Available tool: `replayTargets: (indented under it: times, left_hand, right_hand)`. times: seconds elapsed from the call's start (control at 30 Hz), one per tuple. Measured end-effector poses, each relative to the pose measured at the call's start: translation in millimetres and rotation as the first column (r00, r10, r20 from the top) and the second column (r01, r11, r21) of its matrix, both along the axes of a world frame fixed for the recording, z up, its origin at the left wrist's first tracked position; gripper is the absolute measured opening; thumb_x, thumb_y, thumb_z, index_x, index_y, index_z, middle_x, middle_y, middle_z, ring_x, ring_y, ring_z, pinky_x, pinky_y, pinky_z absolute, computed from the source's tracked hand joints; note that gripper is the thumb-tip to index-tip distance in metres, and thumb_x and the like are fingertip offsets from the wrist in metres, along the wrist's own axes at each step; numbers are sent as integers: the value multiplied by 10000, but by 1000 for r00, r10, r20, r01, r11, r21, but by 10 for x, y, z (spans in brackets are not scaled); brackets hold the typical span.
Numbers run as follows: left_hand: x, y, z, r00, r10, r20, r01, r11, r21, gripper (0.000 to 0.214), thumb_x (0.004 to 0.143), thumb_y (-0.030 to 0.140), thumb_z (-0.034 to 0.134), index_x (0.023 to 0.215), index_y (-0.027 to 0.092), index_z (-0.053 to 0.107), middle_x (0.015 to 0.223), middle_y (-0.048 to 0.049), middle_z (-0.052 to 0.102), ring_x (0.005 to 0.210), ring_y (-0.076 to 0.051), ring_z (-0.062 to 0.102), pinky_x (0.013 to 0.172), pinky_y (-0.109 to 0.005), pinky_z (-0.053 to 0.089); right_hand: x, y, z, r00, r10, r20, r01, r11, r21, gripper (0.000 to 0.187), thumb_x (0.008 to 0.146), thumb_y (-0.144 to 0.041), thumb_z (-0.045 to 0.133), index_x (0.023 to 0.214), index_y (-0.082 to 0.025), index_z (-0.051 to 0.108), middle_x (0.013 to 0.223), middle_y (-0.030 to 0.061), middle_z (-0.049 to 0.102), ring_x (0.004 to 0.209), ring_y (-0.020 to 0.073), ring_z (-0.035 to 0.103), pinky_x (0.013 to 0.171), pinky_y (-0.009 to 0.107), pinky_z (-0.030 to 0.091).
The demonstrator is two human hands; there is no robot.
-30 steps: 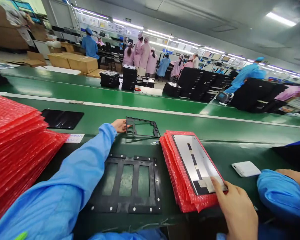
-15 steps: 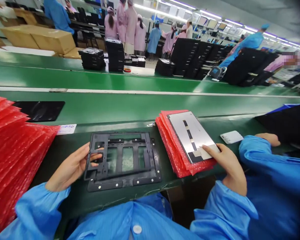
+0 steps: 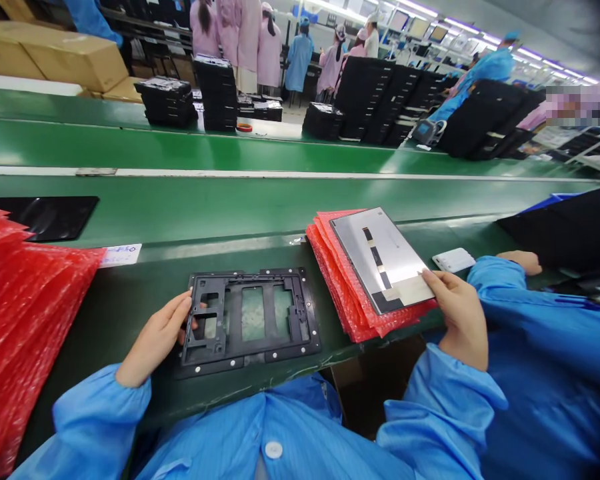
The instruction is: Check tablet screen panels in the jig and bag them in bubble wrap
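Left hand [image 3: 155, 343], left of picture centre, is gripping the thin black frame [image 3: 223, 313] by its left edge. Frame is lying over the studded black plate [image 3: 253, 360], near centre; full contact: cannot tell. Right hand [image 3: 461, 310], right of centre, is pinching the lower-right corner of the silver-backed panel [image 3: 397, 250], which is overlying red bubble sleeves [image 3: 336, 293].
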State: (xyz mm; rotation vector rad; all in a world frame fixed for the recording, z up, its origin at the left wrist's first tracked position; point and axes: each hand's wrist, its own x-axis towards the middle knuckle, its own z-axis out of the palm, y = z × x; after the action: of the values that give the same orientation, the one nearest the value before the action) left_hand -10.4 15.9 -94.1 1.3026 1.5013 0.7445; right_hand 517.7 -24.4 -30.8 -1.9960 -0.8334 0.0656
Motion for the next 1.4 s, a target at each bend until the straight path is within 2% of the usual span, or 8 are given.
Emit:
replayTargets:
  times: [0.17,0.37,0.53,0.7,0.9,1.13,1.27,1.4]
  left_hand:
    - [-158,21,-51,804,73,-590,118,953,279,605,905,590,388,1362,216,523,1205,-97,559,938,-255,622,841,-408,490]
    - [-83,-39,120,963,-11,-268,98,944,314,510,885,530,511,1278,212,573,1056,-63,636,901,-205,612,784,-327,509]
    - [-49,-71,306,973,-183,139,147,961,234,678,822,404,674,1435,301,404,1283,-89,610,1177,-244,581,995,-399,467]
    - [-255,-94,446,814,-407,415,264,895,360,823,736,391,773,1449,436,365,1553,-51,366,1400,-312,362,1095,-478,367]
    - [-184,-122,430,967,-64,247,63,998,13,373,685,530,757,807,179,766,747,-62,745,752,-274,691,759,-435,562]
    - [128,-24,215,831,83,550,61,969,-238,386,763,434,730,1012,140,703,871,-70,743,812,-218,688,770,-344,533]
    - [126,-29,111,792,30,610,72,987,-143,634,792,344,708,1352,187,458,905,-59,720,798,-191,676,740,-329,520]
    - [104,-46,-36,974,-13,224,-20,989,144,614,769,360,701,1307,145,498,956,-63,647,826,-179,613,776,-330,496]
  right_hand:
    - [-162,-46,8,963,35,-266,26,974,225,534,789,-418,648,1096,19,675,775,127,686,572,137,557,551,316,434]
    - [-980,-373,228,845,268,-463,-50,901,430,425,755,-329,740,1146,-165,701,912,61,707,686,130,623,571,226,461]
    - [-1636,-451,144,555,301,-776,-270,947,174,323,666,-401,785,898,-180,750,739,25,701,537,137,597,464,227,446]
    - [-2122,-364,-197,217,333,-917,-677,728,104,318,654,-474,773,844,-219,752,856,48,755,750,187,692,656,256,535]
    - [-2160,-278,-501,-45,339,-940,-921,351,171,995,733,-894,105,790,-114,721,707,154,715,410,170,595,324,241,343]
    - [-2167,-162,-634,758,537,-371,-630,750,-201,814,762,-667,610,1385,-158,489,716,40,700,579,205,608,565,314,488]
    - [-2173,-169,-681,834,509,-212,-552,776,-306,804,791,-616,605,1437,-167,442,734,32,692,655,225,640,650,332,498]
    - [-2163,-212,-743,836,517,-183,-548,801,-243,785,800,-597,597,1435,-161,446,1103,115,715,992,280,665,873,376,493]
